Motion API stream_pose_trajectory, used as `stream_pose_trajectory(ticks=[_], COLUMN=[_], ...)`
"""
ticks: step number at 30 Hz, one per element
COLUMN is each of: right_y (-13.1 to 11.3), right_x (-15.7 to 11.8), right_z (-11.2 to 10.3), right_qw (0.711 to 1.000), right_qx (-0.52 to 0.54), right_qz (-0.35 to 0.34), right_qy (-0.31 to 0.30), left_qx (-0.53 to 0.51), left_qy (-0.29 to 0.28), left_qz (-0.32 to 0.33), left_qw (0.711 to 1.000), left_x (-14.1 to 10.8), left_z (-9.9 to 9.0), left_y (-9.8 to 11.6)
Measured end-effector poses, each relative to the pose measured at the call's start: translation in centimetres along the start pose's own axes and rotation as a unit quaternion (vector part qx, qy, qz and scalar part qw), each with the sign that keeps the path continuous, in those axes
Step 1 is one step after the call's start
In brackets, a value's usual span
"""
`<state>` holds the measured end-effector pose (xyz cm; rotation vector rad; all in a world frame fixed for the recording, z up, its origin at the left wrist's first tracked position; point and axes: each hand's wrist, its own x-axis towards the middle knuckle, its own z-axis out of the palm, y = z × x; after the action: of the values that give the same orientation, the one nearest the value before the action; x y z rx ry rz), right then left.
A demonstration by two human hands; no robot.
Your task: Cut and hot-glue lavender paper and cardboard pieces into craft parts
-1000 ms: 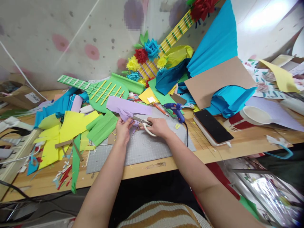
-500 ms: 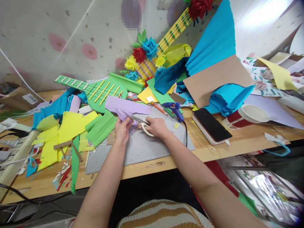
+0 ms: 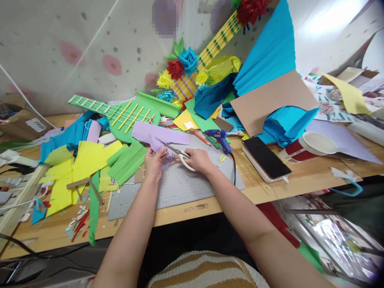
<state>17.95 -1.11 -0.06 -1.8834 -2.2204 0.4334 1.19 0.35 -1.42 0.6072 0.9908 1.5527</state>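
My left hand pinches a small piece of purple crepe paper above the grey cutting mat. In my right hand is a pair of scissors with white handles. Their metal blades point left, at the paper beside my left fingertips. Behind my hands lies a longer purple paper strip; whether the held piece joins it I cannot tell. A blue glue gun rests right of the strip, near an orange pencil.
A green paper guitar lies behind on the left, and a yellow flowered guitar leans on the wall. Yellow paper sheets cover the left side. On the right are a phone and a paper cup. A black cord crosses the mat.
The scissor blades have tilted slightly, and the purple piece in my left hand now stands up more. Both hands stay in nearly the same place.
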Motion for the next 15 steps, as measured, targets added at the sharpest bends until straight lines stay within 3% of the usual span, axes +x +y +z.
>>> stream_pose_trajectory(ticks=[10, 15], right_y=[0.2, 1.0], right_x=[-0.7, -0.4], right_z=[-1.5, -1.9], right_qw=[0.998, 0.998], right_qx=[0.038, 0.044], right_qz=[-0.029, -0.012], right_qy=[-0.038, -0.052], left_qx=[0.022, 0.039], left_qy=[-0.001, 0.005], left_qz=[0.038, 0.061], left_qw=[0.999, 0.997], left_x=[0.2, 0.3], left_z=[-0.3, -0.2], left_y=[0.0, 0.2])
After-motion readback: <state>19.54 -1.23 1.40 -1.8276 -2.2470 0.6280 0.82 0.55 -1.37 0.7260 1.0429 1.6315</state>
